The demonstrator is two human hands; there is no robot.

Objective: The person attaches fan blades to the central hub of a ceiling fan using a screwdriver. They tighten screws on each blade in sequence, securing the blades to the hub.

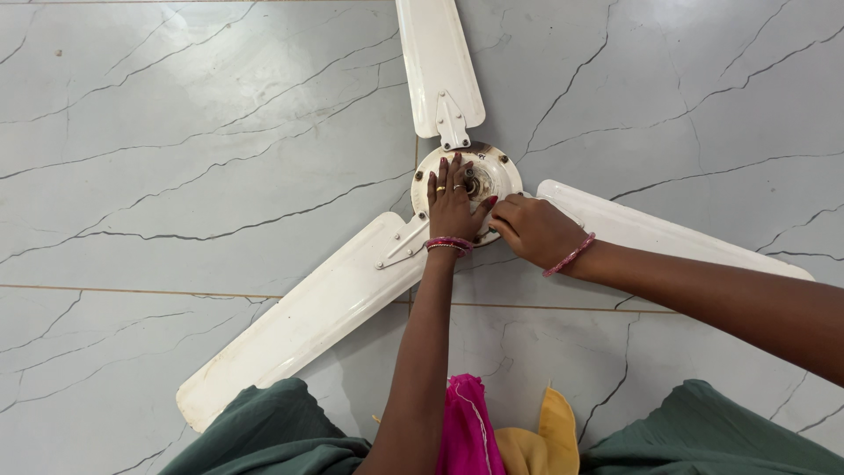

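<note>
Three white blades [303, 321] spread from a ceiling fan lying flat on a grey marbled floor [176, 132], seen from above. We rest our left hand [453, 207] flat and open on the round hub [492, 171], fingers spread, touching it near the central shaft. Our right hand [534, 230] curls half closed at the hub's lower right edge; we cannot tell what, if anything, it grips. The hub sits at mid-frame, just ahead of our knees in green cloth [281, 431].

We judge that the fan could turn or slide on the smooth floor if we press off-centre, and fingers could be pinched at the blade brackets [453, 119].

One blade runs toward our left knee, one lies under our right forearm, and one points away. Bare floor lies on the left and the far right.
</note>
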